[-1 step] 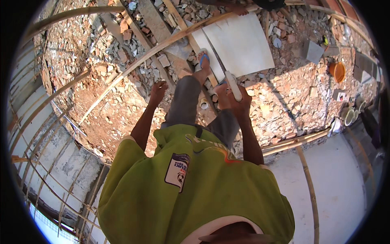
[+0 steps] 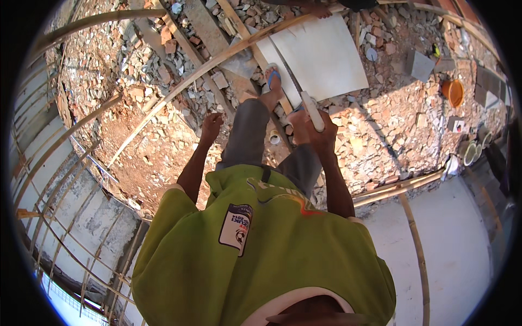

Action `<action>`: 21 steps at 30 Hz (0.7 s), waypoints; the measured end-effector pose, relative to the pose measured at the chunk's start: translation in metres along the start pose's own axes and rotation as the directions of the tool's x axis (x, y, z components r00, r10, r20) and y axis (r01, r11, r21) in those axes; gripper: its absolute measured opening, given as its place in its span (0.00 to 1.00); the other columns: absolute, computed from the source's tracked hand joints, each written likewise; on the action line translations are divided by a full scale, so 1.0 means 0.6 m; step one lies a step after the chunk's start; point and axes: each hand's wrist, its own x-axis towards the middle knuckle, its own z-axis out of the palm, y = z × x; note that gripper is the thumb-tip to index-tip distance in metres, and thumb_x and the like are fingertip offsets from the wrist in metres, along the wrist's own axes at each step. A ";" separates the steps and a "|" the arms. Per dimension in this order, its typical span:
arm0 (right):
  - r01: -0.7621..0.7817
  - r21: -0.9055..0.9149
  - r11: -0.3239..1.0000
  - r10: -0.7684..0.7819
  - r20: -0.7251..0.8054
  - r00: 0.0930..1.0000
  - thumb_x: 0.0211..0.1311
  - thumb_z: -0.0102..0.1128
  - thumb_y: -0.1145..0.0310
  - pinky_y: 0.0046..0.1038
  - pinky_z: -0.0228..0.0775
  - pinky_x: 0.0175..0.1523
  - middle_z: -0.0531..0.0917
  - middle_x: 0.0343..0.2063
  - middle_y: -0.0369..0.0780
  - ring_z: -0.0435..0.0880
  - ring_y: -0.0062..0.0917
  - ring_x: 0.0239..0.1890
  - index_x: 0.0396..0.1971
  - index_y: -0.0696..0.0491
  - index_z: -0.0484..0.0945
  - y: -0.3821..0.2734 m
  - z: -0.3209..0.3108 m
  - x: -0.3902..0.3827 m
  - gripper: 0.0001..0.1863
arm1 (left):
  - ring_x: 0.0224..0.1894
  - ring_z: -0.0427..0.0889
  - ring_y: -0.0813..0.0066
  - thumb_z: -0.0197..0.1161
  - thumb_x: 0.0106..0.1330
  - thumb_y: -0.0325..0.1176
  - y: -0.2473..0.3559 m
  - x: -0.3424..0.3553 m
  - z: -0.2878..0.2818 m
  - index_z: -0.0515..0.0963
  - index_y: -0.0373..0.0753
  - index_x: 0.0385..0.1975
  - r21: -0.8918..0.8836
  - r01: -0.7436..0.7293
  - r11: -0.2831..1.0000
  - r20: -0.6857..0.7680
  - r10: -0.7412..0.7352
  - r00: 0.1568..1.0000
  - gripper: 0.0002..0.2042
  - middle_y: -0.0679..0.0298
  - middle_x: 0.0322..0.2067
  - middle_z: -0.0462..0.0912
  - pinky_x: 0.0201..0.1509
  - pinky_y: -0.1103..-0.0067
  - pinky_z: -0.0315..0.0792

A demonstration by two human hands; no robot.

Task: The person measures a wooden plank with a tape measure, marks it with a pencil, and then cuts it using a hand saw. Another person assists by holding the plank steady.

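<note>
My right hand (image 2: 321,130) is wrapped round the pale handle (image 2: 312,111) of a handsaw. Its long dark blade (image 2: 285,64) points away from me over the left part of a white flat sheet (image 2: 331,60). The tip reaches close to a long wooden strip (image 2: 217,58) that crosses the scene; whether they touch I cannot tell. My left hand (image 2: 212,126) hangs beside my left leg, fingers curled in, with nothing visible in it. One foot in a blue-strapped sandal (image 2: 273,76) stands on a plank at the sheet's left edge.
Broken brick and stone rubble (image 2: 375,127) covers the ground, with planks (image 2: 204,30) lying across it. Another person's hand or foot (image 2: 321,11) shows at the far edge. An orange bucket (image 2: 452,93) and grey blocks (image 2: 486,87) stand at right. Bamboo poles (image 2: 76,127) rise at left.
The saw and my right hand have shifted very slightly away from me. My left hand has dropped a little and its fingers have curled in more.
</note>
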 end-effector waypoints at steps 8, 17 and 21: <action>0.056 0.045 0.997 -0.053 -0.062 0.997 0.59 0.67 0.70 0.25 0.76 0.37 0.86 0.30 0.39 0.83 0.19 0.31 0.45 0.58 0.81 0.094 -0.057 -0.005 0.15 | 0.41 0.84 0.70 0.58 0.68 0.35 -0.125 -0.169 -0.018 0.80 0.32 0.48 0.109 0.162 0.981 -0.008 -0.163 0.987 0.15 0.56 0.37 0.85 0.46 0.73 0.76; 0.040 -0.006 0.999 -0.040 -0.076 0.996 0.55 0.66 0.73 0.28 0.79 0.42 0.87 0.32 0.45 0.88 0.28 0.34 0.44 0.58 0.81 0.175 -0.033 0.019 0.16 | 0.42 0.85 0.63 0.59 0.68 0.37 -0.134 -0.052 -0.050 0.80 0.32 0.48 0.194 0.054 0.979 -0.077 -0.039 0.996 0.16 0.54 0.37 0.86 0.46 0.73 0.77; 0.117 0.005 0.993 -0.116 -0.081 0.990 0.56 0.68 0.71 0.30 0.78 0.37 0.87 0.29 0.45 0.87 0.28 0.30 0.43 0.58 0.81 0.164 0.038 0.053 0.15 | 0.46 0.85 0.55 0.59 0.68 0.37 -0.033 0.088 -0.052 0.80 0.32 0.48 0.320 -0.210 0.924 -0.029 0.231 0.972 0.16 0.48 0.43 0.85 0.50 0.68 0.77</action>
